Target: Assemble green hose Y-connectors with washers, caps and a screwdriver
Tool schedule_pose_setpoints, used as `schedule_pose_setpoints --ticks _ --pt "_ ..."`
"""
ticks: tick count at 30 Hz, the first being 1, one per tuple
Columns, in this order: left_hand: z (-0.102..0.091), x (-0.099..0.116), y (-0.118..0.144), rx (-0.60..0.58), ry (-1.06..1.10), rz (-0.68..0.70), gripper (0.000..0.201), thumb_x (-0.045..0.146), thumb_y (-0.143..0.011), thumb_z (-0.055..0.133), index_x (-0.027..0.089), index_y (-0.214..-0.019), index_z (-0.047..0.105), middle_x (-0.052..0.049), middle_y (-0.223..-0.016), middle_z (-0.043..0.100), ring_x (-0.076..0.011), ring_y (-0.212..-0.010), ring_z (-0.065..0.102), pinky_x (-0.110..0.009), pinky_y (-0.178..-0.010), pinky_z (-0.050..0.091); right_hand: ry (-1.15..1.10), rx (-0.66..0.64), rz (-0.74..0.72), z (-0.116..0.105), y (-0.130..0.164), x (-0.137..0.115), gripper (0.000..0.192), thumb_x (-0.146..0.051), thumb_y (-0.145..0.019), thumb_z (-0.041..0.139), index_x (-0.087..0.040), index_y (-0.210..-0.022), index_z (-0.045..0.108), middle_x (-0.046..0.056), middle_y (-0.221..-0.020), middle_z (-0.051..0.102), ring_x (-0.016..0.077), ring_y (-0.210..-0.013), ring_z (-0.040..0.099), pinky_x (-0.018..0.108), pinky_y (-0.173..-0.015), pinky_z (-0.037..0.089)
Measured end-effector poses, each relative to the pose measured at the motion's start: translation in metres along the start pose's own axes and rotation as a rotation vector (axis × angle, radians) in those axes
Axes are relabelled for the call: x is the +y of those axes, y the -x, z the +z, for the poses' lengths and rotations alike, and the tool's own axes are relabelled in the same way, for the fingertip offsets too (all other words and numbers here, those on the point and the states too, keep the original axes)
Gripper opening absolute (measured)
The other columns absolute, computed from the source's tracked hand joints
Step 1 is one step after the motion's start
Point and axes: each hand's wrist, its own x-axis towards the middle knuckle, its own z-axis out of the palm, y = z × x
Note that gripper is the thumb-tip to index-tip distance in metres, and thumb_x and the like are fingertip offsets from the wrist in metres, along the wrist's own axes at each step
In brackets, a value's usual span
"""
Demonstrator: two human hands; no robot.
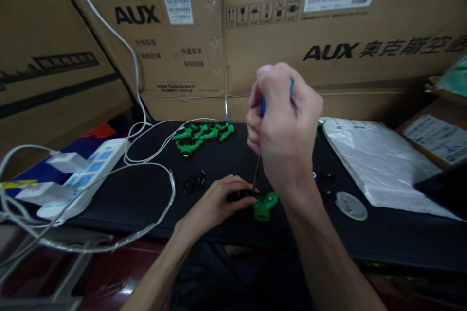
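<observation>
A green Y-shaped hose connector (261, 210) lies on the black table surface near its front edge. My left hand (222, 199) pinches its left end between thumb and fingers and presses it down. Above it, my right hand (282, 121) is wrapped in a fist round the blue handle of a screwdriver (257, 172). The dark shaft points steeply down, its tip at the connector's left part by my left fingertips. Exactly where the tip sits is hidden. Several similar green connectors (200, 136) with black parts lie together farther back.
Small black parts (195, 181) lie left of my hands. To the right are a round disc (350, 205) and a white plastic package (383, 160). A power strip (85, 175) with plugs and loose white cables (136, 160) occupies the left. Large cardboard boxes (262, 58) stand behind.
</observation>
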Motion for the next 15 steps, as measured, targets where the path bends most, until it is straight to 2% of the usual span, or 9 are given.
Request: schedule_pose_setpoints --ticks 4,8,10,12,13,15 --pt "0.0 0.002 0.0 0.023 -0.068 -0.006 0.02 0.032 -0.094 0.07 0.021 -0.11 0.076 -0.005 -0.106 0.075 -0.019 -0.094 0.067 -0.029 -0.082 0.051 -0.013 -0.023 0.033 0.001 -0.01 -0.016 0.036 -0.025 -0.09 0.053 -0.023 -0.058 0.037 -0.007 -0.05 0.028 0.0099 -0.046 0.026 0.023 -0.042 0.03" --pt "-0.002 0.003 0.002 0.05 -0.106 0.065 0.032 0.035 -0.094 0.071 0.026 -0.125 0.071 -0.005 -0.121 0.074 -0.0205 -0.11 0.067 -0.033 -0.098 0.05 -0.068 -0.056 0.035 0.0 -0.025 -0.058 0.044 -0.031 -0.099 0.047 -0.023 -0.057 0.04 -0.008 -0.044 0.027 0.0075 -0.034 0.026 0.021 -0.031 0.02" --pt "-0.01 0.003 0.01 0.137 -0.199 0.07 0.039 0.038 -0.093 0.072 0.028 -0.13 0.067 -0.005 -0.127 0.071 -0.022 -0.117 0.064 -0.038 -0.105 0.048 -0.06 -0.099 0.013 -0.009 -0.025 -0.079 0.045 -0.036 -0.097 0.055 -0.022 -0.058 0.041 -0.009 -0.043 0.029 0.0054 -0.03 0.024 0.019 -0.028 0.02" --pt "-0.021 0.001 0.023 0.274 -0.335 0.032 0.033 0.039 -0.097 0.065 0.027 -0.128 0.067 -0.006 -0.128 0.07 -0.023 -0.121 0.062 -0.042 -0.109 0.047 -0.029 -0.166 0.043 -0.026 -0.017 -0.092 0.042 -0.038 -0.09 0.069 -0.022 -0.06 0.043 -0.01 -0.041 0.029 0.0035 -0.028 0.022 0.016 -0.025 0.021" --pt "-0.027 -0.001 0.03 0.345 -0.402 -0.007 0.031 0.038 -0.1 0.061 0.026 -0.128 0.067 -0.007 -0.129 0.069 -0.0235 -0.123 0.061 -0.043 -0.109 0.047 -0.011 -0.196 0.082 -0.036 -0.011 -0.095 0.041 -0.037 -0.087 0.072 -0.022 -0.062 0.044 -0.011 -0.04 0.029 0.0031 -0.027 0.021 0.015 -0.023 0.02" --pt "-0.036 -0.008 0.043 0.443 -0.514 -0.105 0.034 0.041 -0.101 0.058 0.024 -0.129 0.065 -0.009 -0.135 0.066 -0.0249 -0.127 0.06 -0.045 -0.112 0.046 0.031 -0.234 0.275 -0.06 0.006 -0.091 0.031 -0.038 -0.089 0.07 -0.023 -0.069 0.051 -0.011 -0.04 0.031 0.0037 -0.027 0.021 0.013 -0.023 0.02"
